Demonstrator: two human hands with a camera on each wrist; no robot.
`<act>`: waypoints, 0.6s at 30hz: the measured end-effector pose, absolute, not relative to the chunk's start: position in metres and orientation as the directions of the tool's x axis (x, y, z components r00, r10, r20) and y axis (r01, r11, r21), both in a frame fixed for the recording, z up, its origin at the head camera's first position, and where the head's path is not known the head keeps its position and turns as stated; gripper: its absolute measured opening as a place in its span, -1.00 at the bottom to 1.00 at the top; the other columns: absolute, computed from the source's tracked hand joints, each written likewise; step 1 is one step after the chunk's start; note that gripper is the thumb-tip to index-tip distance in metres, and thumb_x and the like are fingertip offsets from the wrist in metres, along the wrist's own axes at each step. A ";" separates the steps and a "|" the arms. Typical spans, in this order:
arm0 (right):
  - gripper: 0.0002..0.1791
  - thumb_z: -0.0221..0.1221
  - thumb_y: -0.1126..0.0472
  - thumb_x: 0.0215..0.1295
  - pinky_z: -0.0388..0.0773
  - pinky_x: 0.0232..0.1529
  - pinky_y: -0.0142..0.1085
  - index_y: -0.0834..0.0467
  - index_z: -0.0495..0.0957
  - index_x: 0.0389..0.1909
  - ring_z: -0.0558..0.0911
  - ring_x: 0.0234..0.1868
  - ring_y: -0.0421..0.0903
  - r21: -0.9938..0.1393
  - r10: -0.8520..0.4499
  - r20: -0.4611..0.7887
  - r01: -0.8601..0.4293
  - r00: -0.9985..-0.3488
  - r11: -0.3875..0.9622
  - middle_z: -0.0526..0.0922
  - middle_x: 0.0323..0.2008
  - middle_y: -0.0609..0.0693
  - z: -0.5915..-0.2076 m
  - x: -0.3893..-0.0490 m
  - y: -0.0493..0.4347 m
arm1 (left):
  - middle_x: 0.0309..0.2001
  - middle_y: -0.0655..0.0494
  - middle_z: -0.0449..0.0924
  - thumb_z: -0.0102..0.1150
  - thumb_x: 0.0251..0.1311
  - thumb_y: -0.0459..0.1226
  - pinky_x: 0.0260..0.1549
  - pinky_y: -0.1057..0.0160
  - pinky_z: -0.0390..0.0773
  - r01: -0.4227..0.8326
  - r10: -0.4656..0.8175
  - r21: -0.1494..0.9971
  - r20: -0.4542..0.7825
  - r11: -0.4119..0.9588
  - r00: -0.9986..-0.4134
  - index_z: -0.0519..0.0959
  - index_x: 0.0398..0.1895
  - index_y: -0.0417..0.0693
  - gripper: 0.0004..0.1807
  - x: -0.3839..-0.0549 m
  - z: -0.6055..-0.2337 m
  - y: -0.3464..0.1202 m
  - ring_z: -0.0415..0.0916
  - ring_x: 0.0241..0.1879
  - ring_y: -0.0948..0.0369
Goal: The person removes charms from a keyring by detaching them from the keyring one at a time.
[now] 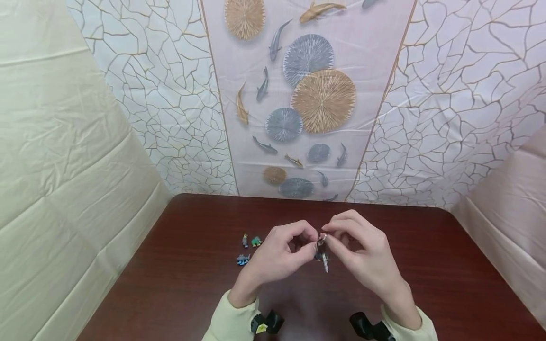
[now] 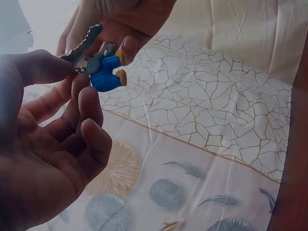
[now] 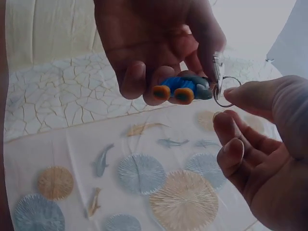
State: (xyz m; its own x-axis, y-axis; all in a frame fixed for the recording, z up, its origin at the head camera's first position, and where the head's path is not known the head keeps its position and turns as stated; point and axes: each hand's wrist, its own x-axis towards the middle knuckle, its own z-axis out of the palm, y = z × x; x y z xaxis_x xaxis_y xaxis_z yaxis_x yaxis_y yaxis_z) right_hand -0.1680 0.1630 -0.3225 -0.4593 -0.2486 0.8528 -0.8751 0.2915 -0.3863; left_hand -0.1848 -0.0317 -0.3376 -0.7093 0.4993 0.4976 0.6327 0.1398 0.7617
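Observation:
Above the table, my left hand (image 1: 277, 248) and right hand (image 1: 364, 251) meet over a metal key (image 1: 325, 263) on a ring. In the right wrist view, the thin split ring (image 3: 226, 92) is pinched at its edge by my right thumb and fingers. My left thumb and index finger pinch the key and a short chain (image 2: 79, 70), as the left wrist view shows. A small figurine (image 2: 107, 74) with blue legs and orange feet hangs from that chain beside the left fingertips. Part of the key's head is hidden by the fingers.
Several small figurines lie on the dark red-brown table (image 1: 170, 284), left of the hands: an upright-looking slim one (image 1: 245, 240), a green one (image 1: 256, 241) and a blue one (image 1: 243, 259). A patterned cloth (image 1: 294, 156) hangs behind the table, with pale fabric at both sides.

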 end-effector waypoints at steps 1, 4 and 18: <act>-0.78 0.31 0.52 0.05 0.40 -0.48 -0.54 0.23 0.66 -0.28 0.48 -0.40 -0.34 -0.357 -0.255 0.867 -0.890 -0.429 0.282 0.58 -0.32 0.01 -0.323 -0.169 0.163 | -0.46 0.19 0.56 0.15 0.23 -0.34 -0.53 0.45 0.43 0.634 0.501 0.761 0.498 0.140 -0.708 0.58 -0.32 0.05 -0.92 -0.185 -0.337 -0.032 0.43 -0.48 0.41; -0.92 0.28 0.31 0.24 0.38 -0.48 -0.54 0.26 0.68 -0.32 0.47 -0.40 -0.34 -0.294 -0.253 0.895 -0.913 -0.366 0.281 0.59 -0.36 0.05 -0.324 -0.170 0.163 | -0.47 0.21 0.54 0.16 0.26 -0.29 -0.54 0.44 0.42 0.642 0.505 0.755 0.505 0.135 -0.700 0.57 -0.32 0.06 -0.96 -0.184 -0.336 -0.032 0.41 -0.49 0.41; -0.55 0.32 0.70 -0.16 0.47 -0.51 -0.56 0.22 0.68 -0.25 0.59 -0.40 -0.33 -0.428 -0.212 0.850 -0.868 -0.481 0.254 0.67 -0.39 0.02 -0.323 -0.166 0.164 | -0.37 0.16 0.55 0.14 0.26 -0.38 -0.44 0.41 0.55 0.724 0.510 0.685 0.596 0.078 -0.619 0.52 -0.25 0.00 -0.91 -0.182 -0.336 -0.033 0.44 -0.43 0.43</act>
State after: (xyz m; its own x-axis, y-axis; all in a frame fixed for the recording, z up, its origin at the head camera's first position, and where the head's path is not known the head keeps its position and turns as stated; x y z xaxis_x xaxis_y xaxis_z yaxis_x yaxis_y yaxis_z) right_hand -0.1665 0.1637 -0.3228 -0.4815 -0.2124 0.8503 -0.8676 0.2535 -0.4279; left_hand -0.1818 -0.0331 -0.3357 -0.6194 0.5105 0.5964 0.7240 0.0775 0.6854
